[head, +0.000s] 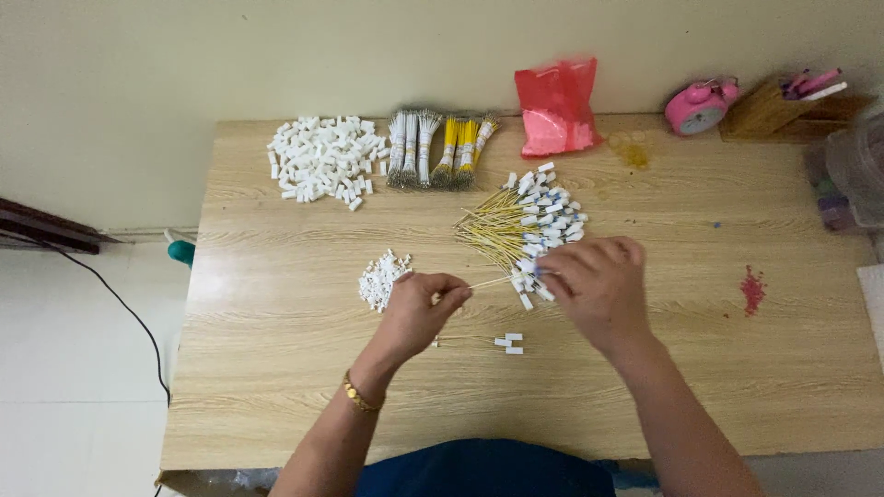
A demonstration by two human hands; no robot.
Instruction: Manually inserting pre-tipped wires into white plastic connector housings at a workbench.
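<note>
My left hand point(419, 308) pinches the bare end of a thin yellow wire point(491, 281) that runs right toward my right hand point(597, 283). My right hand grips the wire's other end at a small white connector point(539, 273), at the lower edge of a fan-shaped pile of yellow wires with white connectors point(520, 224). A small heap of white connectors point(381, 277) lies just left of my left hand. Two finished white-tipped wires point(508, 345) rest on the wooden table point(276, 368) between my forearms.
At the back of the table lie a large heap of white connectors point(325, 156), bundles of grey and yellow wires point(437, 147), a red plastic bag point(556, 109), a pink alarm clock point(700, 106) and a wooden holder point(773, 110). Red bits point(753, 290) lie at right.
</note>
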